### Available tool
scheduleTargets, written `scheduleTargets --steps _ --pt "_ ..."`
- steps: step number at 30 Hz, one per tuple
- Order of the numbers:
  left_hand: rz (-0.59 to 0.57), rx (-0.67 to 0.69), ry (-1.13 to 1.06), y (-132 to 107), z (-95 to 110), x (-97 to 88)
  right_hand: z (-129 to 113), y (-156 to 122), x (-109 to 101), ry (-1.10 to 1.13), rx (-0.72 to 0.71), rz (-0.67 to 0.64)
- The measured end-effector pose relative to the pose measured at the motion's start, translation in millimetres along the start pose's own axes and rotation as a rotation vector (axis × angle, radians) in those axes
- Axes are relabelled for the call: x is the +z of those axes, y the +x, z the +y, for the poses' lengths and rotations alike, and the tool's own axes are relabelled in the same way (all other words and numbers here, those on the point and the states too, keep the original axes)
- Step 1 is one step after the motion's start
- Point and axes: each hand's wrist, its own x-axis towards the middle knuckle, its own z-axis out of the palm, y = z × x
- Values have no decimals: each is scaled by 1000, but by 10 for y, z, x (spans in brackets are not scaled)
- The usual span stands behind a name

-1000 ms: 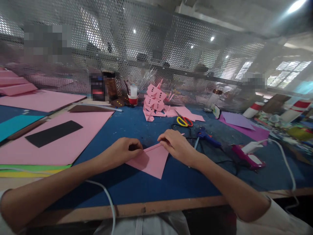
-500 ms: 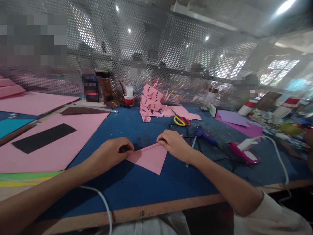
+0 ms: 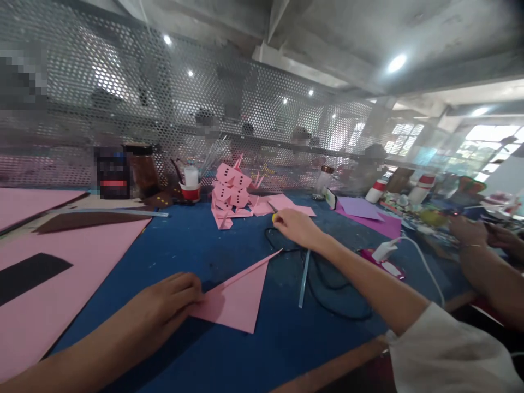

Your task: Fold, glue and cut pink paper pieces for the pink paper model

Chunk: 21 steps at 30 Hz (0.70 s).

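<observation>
My left hand (image 3: 176,297) has its fingers closed on the left corner of a pink paper triangle (image 3: 237,305) lying on the blue table. A narrow fold runs along the paper's upper edge to a thin point at the right. My right hand (image 3: 298,226) is off the paper, its fingers closed on the handles of the scissors (image 3: 272,206). Only a bit of yellow handle and the blades show; the rest is under my hand. Just beyond the scissors lie pink paper pieces (image 3: 282,201) and a folded pink paper model (image 3: 231,188) with black dots.
A clear glue stick (image 3: 303,278) and black cable (image 3: 344,316) lie below my right forearm. Farther right are a magenta power strip (image 3: 399,270) and purple sheets (image 3: 360,210). Pink board (image 3: 94,256) covers the left side. Another person's hands (image 3: 470,229) are at far right.
My right hand has left the paper's folded edge and reached forward to the scissors. My left hand still holds the paper. The view has turned right, and my arm now covers the blue glue gun.
</observation>
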Motion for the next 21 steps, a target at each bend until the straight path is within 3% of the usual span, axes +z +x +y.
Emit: scheduleTargets --steps 5,10,16,21 --pt "-110 -9 -85 58 37 -79 468 530 62 -107 235 -187" --pt "-148 -38 -129 74 -14 -48 567 804 267 -112 332 -318" --pt "-105 0 -121 45 -83 36 654 834 307 -45 471 -248" --pt "-65 21 -161 -20 -94 57 793 487 118 103 545 -83"
